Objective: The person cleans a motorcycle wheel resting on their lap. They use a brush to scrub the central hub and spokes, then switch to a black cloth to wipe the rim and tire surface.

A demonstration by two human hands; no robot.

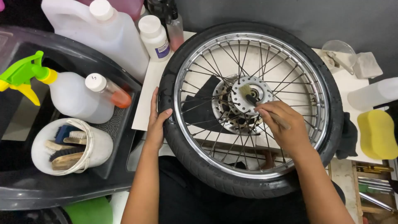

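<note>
A spoked motorcycle wheel with a black tyre [186,149] and chrome rim lies flat in front of me. My left hand [156,120] rests on the tyre's left side, thumb on the tread. My right hand [282,126] reaches through the spokes holding a small paintbrush [248,96]. Its pale bristles touch the silver hub [253,99] beside the perforated brake disc [222,108]. A black cloth [203,103] lies under the spokes on the left.
A black tray at left holds a spray bottle [70,93], a small orange-tinted bottle [112,92] and a white tub of brushes [70,147]. White jugs [103,33] stand behind. A yellow sponge [377,132] and white bottle [373,93] lie at right.
</note>
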